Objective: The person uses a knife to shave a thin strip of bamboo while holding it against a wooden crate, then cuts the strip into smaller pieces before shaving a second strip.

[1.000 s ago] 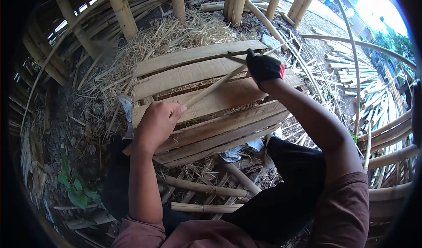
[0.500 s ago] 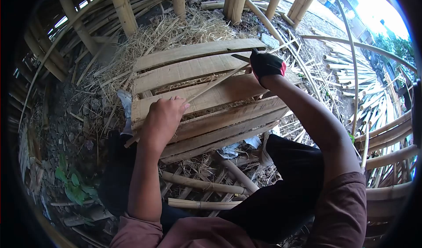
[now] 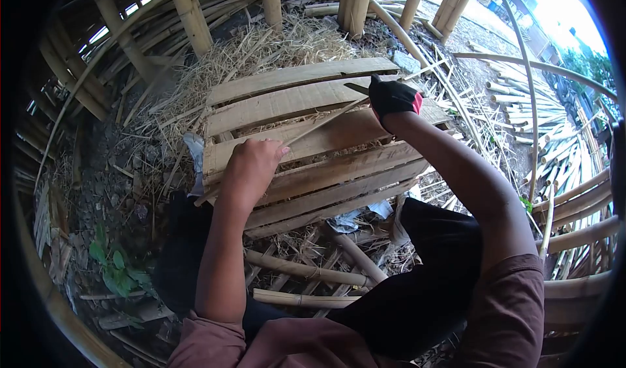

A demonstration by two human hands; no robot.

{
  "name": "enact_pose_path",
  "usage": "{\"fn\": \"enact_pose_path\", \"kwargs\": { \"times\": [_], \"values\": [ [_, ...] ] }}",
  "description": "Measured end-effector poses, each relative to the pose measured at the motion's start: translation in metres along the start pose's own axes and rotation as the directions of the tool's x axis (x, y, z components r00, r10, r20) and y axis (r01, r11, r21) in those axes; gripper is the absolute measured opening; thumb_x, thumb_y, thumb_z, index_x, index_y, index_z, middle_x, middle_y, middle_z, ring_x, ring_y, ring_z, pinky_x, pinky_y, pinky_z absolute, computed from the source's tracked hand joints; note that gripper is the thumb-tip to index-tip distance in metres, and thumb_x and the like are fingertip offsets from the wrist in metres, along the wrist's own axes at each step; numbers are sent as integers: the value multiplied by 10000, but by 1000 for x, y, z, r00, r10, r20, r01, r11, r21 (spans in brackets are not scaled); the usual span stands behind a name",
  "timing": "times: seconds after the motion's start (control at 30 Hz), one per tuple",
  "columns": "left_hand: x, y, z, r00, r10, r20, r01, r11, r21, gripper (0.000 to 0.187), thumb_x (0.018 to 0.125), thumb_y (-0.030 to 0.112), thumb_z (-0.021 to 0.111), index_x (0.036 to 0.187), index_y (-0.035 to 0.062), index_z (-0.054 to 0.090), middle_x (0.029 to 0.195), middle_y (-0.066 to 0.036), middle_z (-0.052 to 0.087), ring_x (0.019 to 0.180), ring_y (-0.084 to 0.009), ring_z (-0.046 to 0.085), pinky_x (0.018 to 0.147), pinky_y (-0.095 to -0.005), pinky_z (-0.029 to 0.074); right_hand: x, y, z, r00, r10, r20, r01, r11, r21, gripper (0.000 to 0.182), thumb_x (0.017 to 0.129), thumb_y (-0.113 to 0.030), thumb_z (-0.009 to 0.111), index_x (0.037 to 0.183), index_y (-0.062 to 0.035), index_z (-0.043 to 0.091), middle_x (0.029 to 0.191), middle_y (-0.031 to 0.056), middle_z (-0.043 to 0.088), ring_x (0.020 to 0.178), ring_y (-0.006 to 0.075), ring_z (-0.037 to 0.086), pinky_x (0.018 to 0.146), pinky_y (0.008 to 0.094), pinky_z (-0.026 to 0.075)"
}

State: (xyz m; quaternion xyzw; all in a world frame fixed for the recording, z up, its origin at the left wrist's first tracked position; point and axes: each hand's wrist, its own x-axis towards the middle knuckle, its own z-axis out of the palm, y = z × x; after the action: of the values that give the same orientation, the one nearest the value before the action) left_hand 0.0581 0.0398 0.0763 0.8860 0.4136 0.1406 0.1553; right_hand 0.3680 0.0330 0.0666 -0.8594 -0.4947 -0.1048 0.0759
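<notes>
My left hand (image 3: 253,166), bare, is closed around a thin bamboo strip (image 3: 319,128) near the left side of a slatted wooden platform (image 3: 261,117). The strip runs up and right across the slats, passes by my right hand and sticks out beyond it. Its lower end pokes out beneath my left wrist. A black and red glove covers my right hand (image 3: 395,99), which is closed on a knife (image 3: 355,88). The dark blade points left, close to the strip; the handle is hidden in the glove.
Straw and shavings (image 3: 287,38) lie behind the platform, with upright bamboo posts (image 3: 272,2) beyond. Cut bamboo pieces (image 3: 521,97) are piled at the right. Bamboo poles (image 3: 306,270) lie below the platform by my legs. A green plant (image 3: 114,270) grows at the lower left.
The whole view has shifted slightly. My right hand with the knife has moved a little left along the strip relative to the slats; my left hand keeps its hold.
</notes>
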Motion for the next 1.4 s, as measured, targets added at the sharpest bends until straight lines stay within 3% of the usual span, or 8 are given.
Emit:
{"fn": "enact_pose_path", "kwargs": {
  "times": [0.13, 0.43, 0.5, 1.03, 1.13, 1.23, 1.27, 1.4],
  "values": [
    [-6, -5, -3, 999, 20, -44, -21, 999, -34, 288, 962, 245, 591, 1043, -4, 712, 957, -232, 679, 880, -408, 652, 782, -453, 536, -14, -4, -11, 998, 46, -32, -48, 997, -64, 652, 1030, -480, 274, 824, -66, 733, 810, 154, 729, 782, 364, 699, 709, 515, 485],
    [-8, -8, 5, 996, 69, -48, -67, 997, 48, 293, 959, 251, 595, 1081, 7, 699, 1006, -223, 678, 935, -401, 645, 839, -449, 545, -16, 2, -10, 978, 166, 127, -171, 985, 28, 674, 1020, -488, 261, 944, -1, 721, 993, 240, 710, 999, 428, 660, 903, 501, 464],
    [-7, -14, 12, 977, 165, -135, -162, 986, 30, 261, 974, 249, 565, 923, -2, 617, 849, -226, 648, 825, -412, 637, 714, -485, 532, -18, 1, -10, 972, 176, 155, -187, 981, 58, 669, 1021, -481, 260, 945, -4, 722, 998, 240, 710, 994, 429, 662, 904, 501, 465],
    [-8, -5, -3, 978, 162, -131, -163, 987, -1, 322, 938, 300, 631, 844, -4, 684, 846, -242, 665, 853, -408, 662, 762, -490, 528, -60, -63, -34, 957, -159, 241, 99, 965, 243, 601, 1005, -473, 297, 929, -66, 733, 921, 177, 726, 894, 371, 693, 791, 498, 507],
    [-8, 0, -16, 902, 268, -339, -309, 948, -72, 369, 924, 301, 656, 729, -12, 649, 731, -206, 653, 717, -368, 669, 644, -451, 519, -66, -50, -41, 960, -186, 210, 128, 956, 262, 599, 1001, -483, 313, 920, -64, 732, 889, 181, 722, 859, 366, 696, 775, 493, 510],
    [1, 11, -41, 607, 393, -691, -422, 896, 140, 333, 907, 113, 607, 592, 26, 544, 502, -70, 495, 381, -224, 471, 395, -348, 344, -70, -43, -41, 939, -202, 279, 137, 962, 236, 630, 991, -528, 318, 863, -70, 730, 818, 154, 718, 776, 352, 693, 721, 498, 504],
    [7, 13, -47, 607, 397, -688, -422, 895, 144, 333, 907, 113, 607, 592, 26, 544, 502, -70, 495, 381, -224, 471, 395, -348, 344, -69, -44, -39, 939, -203, 278, 136, 961, 241, 630, 991, -528, 318, 863, -70, 730, 818, 154, 718, 776, 352, 693, 721, 498, 504],
    [53, 13, -67, 304, 586, -751, -462, 780, 422, 365, 917, 123, 575, 564, 37, 542, 467, -83, 477, 360, -224, 466, 385, -349, 376, -71, -43, -36, 951, -206, 232, 151, 960, 237, 643, 993, -531, 314, 828, -67, 728, 783, 159, 711, 780, 354, 693, 714, 501, 498]
  ]
}}
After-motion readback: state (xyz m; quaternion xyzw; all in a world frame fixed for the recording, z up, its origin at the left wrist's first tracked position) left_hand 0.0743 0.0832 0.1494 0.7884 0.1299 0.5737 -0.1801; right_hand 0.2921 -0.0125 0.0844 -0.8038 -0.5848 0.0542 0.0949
